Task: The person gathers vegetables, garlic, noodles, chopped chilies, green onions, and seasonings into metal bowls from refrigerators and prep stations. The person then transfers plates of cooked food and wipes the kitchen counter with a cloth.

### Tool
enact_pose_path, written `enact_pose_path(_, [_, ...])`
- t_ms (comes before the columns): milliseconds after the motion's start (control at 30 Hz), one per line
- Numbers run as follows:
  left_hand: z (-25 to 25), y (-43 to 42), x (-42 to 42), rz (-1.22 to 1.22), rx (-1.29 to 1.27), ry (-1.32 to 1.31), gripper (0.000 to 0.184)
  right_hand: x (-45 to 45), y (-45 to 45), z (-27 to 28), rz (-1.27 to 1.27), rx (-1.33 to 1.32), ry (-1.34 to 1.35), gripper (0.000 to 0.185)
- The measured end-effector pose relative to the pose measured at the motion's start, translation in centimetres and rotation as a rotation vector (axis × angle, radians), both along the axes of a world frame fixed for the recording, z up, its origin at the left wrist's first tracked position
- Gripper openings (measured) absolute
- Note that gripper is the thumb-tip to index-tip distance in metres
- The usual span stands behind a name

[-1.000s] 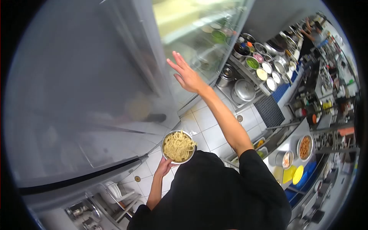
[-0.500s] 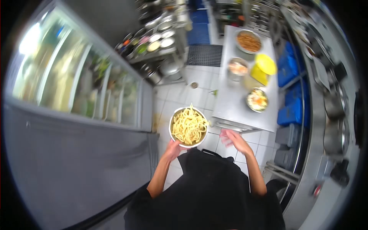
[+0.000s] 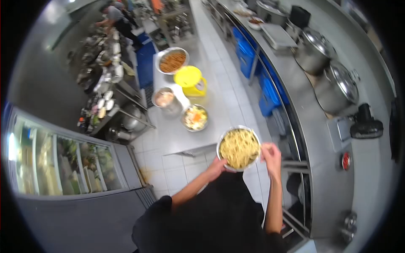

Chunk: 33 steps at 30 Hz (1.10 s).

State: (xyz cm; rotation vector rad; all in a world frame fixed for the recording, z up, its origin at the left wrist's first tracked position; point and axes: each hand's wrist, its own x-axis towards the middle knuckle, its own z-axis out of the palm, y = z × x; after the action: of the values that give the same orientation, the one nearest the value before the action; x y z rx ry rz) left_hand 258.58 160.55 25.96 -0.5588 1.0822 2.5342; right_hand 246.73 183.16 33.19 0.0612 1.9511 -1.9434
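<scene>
A round metal bowl (image 3: 219,154) full of thick yellow noodles (image 3: 239,147) is held in front of my black shirt. My left hand (image 3: 216,168) grips its lower left side, with the thumb over the rim. At the right rim, my right hand (image 3: 271,157) has its fingers bent and drawn together. Whether these fingers pinch the rim or a noodle is too small to make out.
Ahead stands a steel table (image 3: 177,141) with a bowl of brown food (image 3: 172,62), a yellow scale (image 3: 195,86), a metal pot (image 3: 168,103) and a bowl of chopped food (image 3: 195,118). A counter with large pots (image 3: 335,90) runs along the right. A glass-fronted fridge (image 3: 69,164) is at left.
My view and body have turned right, so the fridge lies farther left. The bowl stays in my left hand. My right hand has come from apart in the air to the bowl's right rim.
</scene>
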Motion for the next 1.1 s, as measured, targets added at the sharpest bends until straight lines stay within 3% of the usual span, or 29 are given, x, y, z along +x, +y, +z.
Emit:
enact_pose_path(67, [-1.8, 1.4, -4.2, 0.031, 0.015, 0.082, 0.053, -4.2, -0.1, 1.6, -0.033, 0.194, 0.331, 0.013])
enact_pose_path(100, [-2.2, 1.8, -6.8, -0.018, 0.066, 0.112, 0.052, -6.1, -1.1, 4.9, 0.046, 0.375, 0.558, 0.015])
enact_pose_path(167, [-0.7, 3.3, -11.6, 0.064, 0.046, 0.12, 0.048, -10.7, -1.6, 5.7, 0.427, 0.355, 0.709, 0.023])
enact_pose_path(233, [0.4, 3.7, -16.3, 0.142, 0.045, 0.147, 0.049, -14.7, -2.8, 7.1, 0.666, 0.563, 0.813, 0.026])
enact_pose_path(333, [0.4, 2.9, -24.0, 0.179, 0.066, 0.152, 0.05, -24.1, -2.9, 9.2, 0.606, 0.332, 0.661, 0.029])
enact_pose_path(433, [1.8, 1.2, -29.8, 0.2, 0.024, 0.168, 0.053, -33.9, -3.4, 9.0, 0.41, 0.335, 0.616, 0.028])
enact_pose_path(567, [4.2, -0.2, -37.4, 0.192, -0.103, 0.118, 0.059, -44.2, -5.3, 7.4, 0.503, 0.332, 0.64, 0.033])
enact_pose_path(667, [7.6, -0.5, -42.6, 0.237, -0.241, 0.062, 0.061, -49.8, -6.8, 3.0, 0.599, 0.25, 0.454, 0.042])
enact_pose_path(867, [4.1, -1.7, -52.0, 0.342, -0.21, -0.02, 0.06, -56.8, -10.2, 0.3, 0.42, 0.125, 0.374, 0.051])
enact_pose_path(933, [2.8, -3.1, -56.0, 0.312, -0.193, -0.05, 0.058, -61.5, -10.7, -3.7, 0.425, 0.042, 0.439, 0.051])
enact_pose_path(1033, [1.4, -5.8, -63.1, 0.26, -0.217, -0.038, 0.057, -69.0, -12.5, -5.9, 0.438, -0.054, 0.246, 0.038])
enact_pose_path(1100, [2.1, -8.2, -68.5, 0.22, -0.271, -0.04, 0.057, -74.4, -15.0, -6.0, 0.413, 0.093, 0.299, 0.028])
